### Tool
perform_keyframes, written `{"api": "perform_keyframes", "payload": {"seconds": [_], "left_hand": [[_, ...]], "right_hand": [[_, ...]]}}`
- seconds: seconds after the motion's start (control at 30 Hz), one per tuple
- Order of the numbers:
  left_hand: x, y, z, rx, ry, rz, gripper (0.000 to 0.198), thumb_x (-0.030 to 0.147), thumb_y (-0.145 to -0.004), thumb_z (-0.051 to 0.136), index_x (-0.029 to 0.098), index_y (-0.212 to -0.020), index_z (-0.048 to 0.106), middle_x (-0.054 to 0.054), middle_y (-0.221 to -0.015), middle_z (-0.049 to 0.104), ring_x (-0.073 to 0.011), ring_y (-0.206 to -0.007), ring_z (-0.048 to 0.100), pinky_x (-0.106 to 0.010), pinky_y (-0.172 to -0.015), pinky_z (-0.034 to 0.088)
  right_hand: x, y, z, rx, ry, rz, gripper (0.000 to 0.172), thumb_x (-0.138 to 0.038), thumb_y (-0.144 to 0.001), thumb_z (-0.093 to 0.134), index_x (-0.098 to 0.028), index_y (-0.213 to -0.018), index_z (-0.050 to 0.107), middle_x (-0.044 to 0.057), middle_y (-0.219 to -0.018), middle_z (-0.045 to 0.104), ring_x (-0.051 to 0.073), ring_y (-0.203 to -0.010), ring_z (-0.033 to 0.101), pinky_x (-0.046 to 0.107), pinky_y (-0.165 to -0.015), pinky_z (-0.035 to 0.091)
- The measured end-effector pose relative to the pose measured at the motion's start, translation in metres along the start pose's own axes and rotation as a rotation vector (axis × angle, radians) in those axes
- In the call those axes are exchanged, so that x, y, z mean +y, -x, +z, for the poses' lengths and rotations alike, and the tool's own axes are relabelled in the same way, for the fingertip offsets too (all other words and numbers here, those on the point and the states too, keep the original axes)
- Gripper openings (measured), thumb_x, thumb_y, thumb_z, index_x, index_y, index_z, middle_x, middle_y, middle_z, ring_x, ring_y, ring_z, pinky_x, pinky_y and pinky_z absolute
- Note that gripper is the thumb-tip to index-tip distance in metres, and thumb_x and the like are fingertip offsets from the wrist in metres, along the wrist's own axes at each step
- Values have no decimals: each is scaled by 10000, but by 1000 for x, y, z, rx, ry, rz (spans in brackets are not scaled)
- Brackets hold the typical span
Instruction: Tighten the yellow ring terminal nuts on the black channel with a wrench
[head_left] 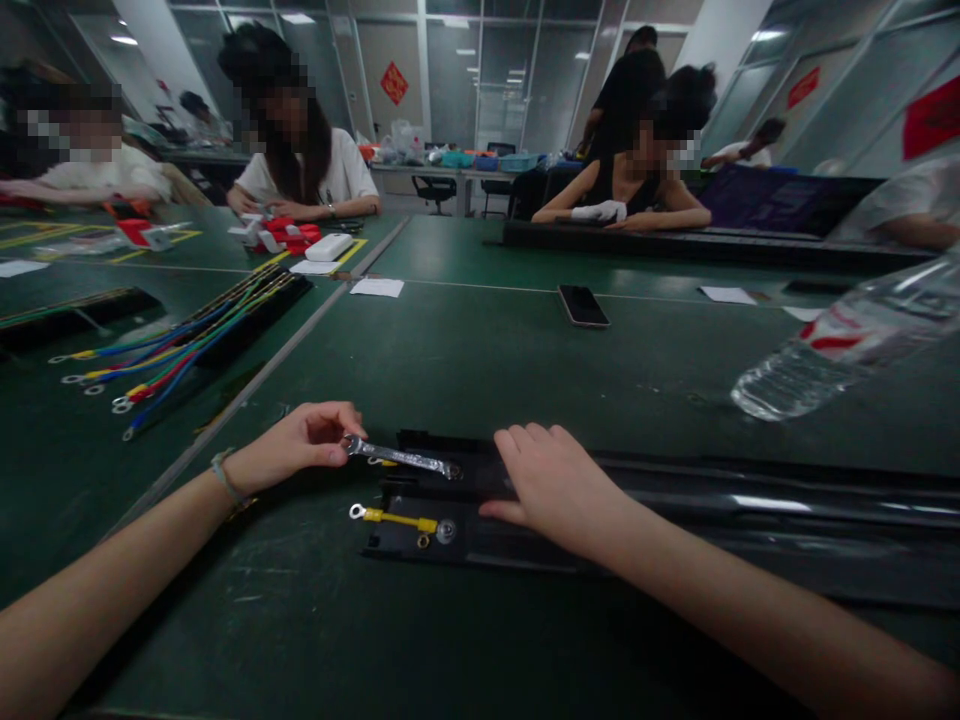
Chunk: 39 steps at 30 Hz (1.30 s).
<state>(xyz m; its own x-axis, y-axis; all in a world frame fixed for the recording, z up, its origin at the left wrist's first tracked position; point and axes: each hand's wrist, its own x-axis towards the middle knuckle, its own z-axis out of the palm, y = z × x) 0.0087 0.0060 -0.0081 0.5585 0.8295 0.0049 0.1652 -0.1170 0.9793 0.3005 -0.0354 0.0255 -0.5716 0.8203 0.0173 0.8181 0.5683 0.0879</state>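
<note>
My left hand (315, 440) pinches one end of a silver combination wrench (401, 458) between thumb and fingers. The wrench's far end rests at a fastener on a long black panel (510, 548). My right hand (555, 487) grips the raised middle of that panel, fingers over the far side and thumb on the near side. On the nearer strip lies a short yellow wire (405, 520) with a ring terminal sticking past the panel's end. Next to it are a clear round washer (446, 531) and a small brass-coloured nut (424, 541). Another yellow lead is partly hidden behind the wrench.
A bundle of coloured wires (202, 325) with ring terminals lies left on the green table (465, 350). Farther back sit a phone (583, 306) and paper slips (376, 287). A plastic bottle (847, 340) is at right. Several people work across the table.
</note>
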Motion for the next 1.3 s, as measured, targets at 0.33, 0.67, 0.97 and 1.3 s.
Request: {"api": "perform_keyframes", "payload": {"seconds": [0.33, 0.67, 0.97, 1.3], "left_hand": [[5, 2, 2, -228, 18, 26, 275, 342, -601, 734, 141, -708, 579, 3, -666, 487, -125, -626, 441, -219, -558, 360], [2, 0, 2, 78, 50, -137, 188, 244, -698, 631, 145, -847, 570, 9, -650, 532, -94, -573, 481, -200, -544, 386], [6, -1, 6, 188, 203, -223, 250, 179, -674, 642, 142, -920, 618, -19, -661, 588, -105, -578, 521, -203, -517, 429], [3, 1, 3, 204, 266, -276, 244, 146, -642, 662, 133, -885, 644, -18, -641, 622, -104, -552, 534, -200, -511, 437]], "right_hand": [[-1, 2, 3, 16, -9, 14, 538, -544, -682, 539, -113, -1004, 545, 99, -895, 599, 239, -797, 532, 378, -677, 421], [-1, 4, 2, 39, 0, 4, 498, -533, -701, 518, -125, -986, 542, 85, -872, 591, 224, -788, 527, 358, -675, 408], [0, 3, 5, 60, -10, 4, 510, -533, -694, 522, -121, -993, 541, 86, -875, 592, 227, -787, 522, 363, -678, 405], [-1, 3, 4, 47, 0, 0, 511, -533, -695, 519, -124, -1001, 543, 89, -878, 600, 231, -792, 533, 361, -670, 402]]}}
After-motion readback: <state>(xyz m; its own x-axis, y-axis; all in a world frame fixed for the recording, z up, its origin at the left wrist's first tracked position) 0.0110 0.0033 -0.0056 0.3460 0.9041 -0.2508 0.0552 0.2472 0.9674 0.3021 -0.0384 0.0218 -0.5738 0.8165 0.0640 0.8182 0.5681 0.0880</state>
